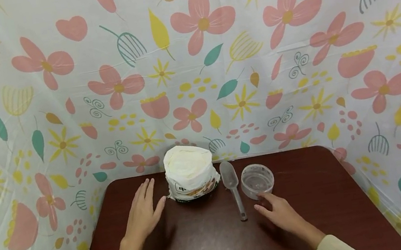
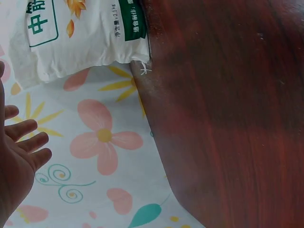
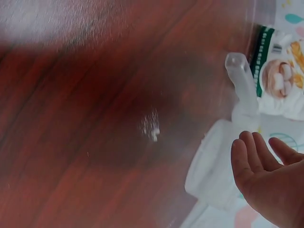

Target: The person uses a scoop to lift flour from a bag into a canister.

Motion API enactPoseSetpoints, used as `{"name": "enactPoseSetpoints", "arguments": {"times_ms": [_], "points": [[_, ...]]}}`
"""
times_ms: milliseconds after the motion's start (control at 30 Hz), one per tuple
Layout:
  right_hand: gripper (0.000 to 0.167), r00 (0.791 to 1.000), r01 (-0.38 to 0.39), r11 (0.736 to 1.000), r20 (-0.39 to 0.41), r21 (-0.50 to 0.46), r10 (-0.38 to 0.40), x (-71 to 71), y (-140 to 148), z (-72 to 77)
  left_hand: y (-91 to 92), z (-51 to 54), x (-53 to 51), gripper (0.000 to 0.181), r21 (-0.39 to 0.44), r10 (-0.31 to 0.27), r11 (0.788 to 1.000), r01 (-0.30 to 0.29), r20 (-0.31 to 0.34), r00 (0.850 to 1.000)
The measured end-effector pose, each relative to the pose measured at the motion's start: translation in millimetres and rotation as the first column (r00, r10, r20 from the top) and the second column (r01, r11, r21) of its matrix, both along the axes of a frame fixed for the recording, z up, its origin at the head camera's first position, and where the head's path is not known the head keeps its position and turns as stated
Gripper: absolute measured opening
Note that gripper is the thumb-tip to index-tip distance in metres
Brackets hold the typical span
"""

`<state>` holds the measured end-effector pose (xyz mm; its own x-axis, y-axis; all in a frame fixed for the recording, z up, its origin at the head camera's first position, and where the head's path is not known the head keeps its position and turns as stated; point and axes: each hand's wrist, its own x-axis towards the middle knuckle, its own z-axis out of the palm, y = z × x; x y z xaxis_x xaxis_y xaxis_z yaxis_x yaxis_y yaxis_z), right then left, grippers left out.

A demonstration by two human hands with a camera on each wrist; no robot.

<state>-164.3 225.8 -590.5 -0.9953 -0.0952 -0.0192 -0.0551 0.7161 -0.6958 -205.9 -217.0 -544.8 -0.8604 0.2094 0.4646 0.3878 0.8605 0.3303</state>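
Note:
A white flour bag (image 1: 190,172) with green printing and an opened-out, folded top stands at the back of the dark table. To its right lies a clear plastic scoop (image 1: 232,187), its handle toward me. Beside the scoop is a round clear plastic tub (image 1: 257,180). My left hand (image 1: 141,215) is left of the bag, fingers extended and holding nothing; in the left wrist view it appears apart from the bag (image 2: 90,40). My right hand (image 1: 282,214) has its fingertips at the tub's near side, fingers loosely extended. Whether they touch the tub (image 3: 206,166) I cannot tell.
A small spill of white powder (image 3: 152,128) marks the brown tabletop (image 1: 211,245). Behind and on both sides of the table hangs a floral-printed cloth (image 1: 211,66). The bag stands close to the table's back edge.

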Motion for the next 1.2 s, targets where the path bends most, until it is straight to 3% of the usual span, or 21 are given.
{"name": "enactPoseSetpoints", "arguments": {"times_ms": [433,733,867,1033,1200], "points": [[0.067,0.998,0.035,0.995,0.048,-0.094,-0.03,-6.2,-20.0,-20.4,13.5,5.2,-13.0,0.058,0.174,0.001,0.985,0.002,-0.018,1.0],[0.07,0.997,0.062,0.983,0.058,-0.174,-0.053,-11.4,-34.4,-31.5,25.1,12.4,-22.3,0.054,0.314,-0.005,0.95,-0.004,0.027,1.0],[0.066,0.998,0.054,0.975,0.04,-0.214,-0.047,-14.0,-40.6,-34.5,29.2,14.0,-27.0,0.052,0.411,-0.004,0.911,-0.029,0.077,0.997],[0.067,0.999,0.05,0.98,0.013,-0.194,-0.049,-18.2,-47.5,-38.1,34.7,16.5,-31.7,0.048,0.546,0.008,0.834,-0.084,0.14,0.99],[0.069,0.997,0.068,0.981,-0.011,-0.182,-0.071,-22.4,-55.0,-41.4,40.0,19.4,-36.1,0.047,0.613,0.012,0.781,-0.118,0.175,0.984]]}}
